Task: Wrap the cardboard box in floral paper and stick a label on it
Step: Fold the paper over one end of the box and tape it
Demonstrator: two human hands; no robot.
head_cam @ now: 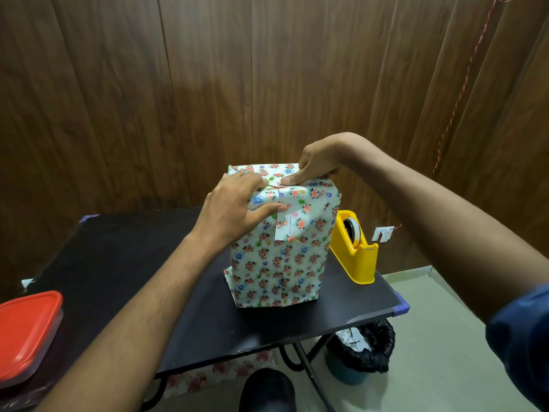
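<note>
Tall floral-paper-wrapped cardboard box (279, 248) upright on black folding table (124, 263), left hand (234, 208) spread flat over its upper left corner, thumb beside white printed label (287, 226), right hand (316, 166) apparently pinching the top fold, index finger pressing down.

only text i can see: a white label (283, 228) stuck on the front of the floral-wrapped box (279, 263), just under my left thumb. one line of small dark print runs sideways along its right edge, top to bottom. too small and blurred to read for sure; the end looks like digits, maybe "20..". the yellow tape dispenser (355, 254) beside the box and the red lid (28, 331) on the bench show no legible print.
</note>
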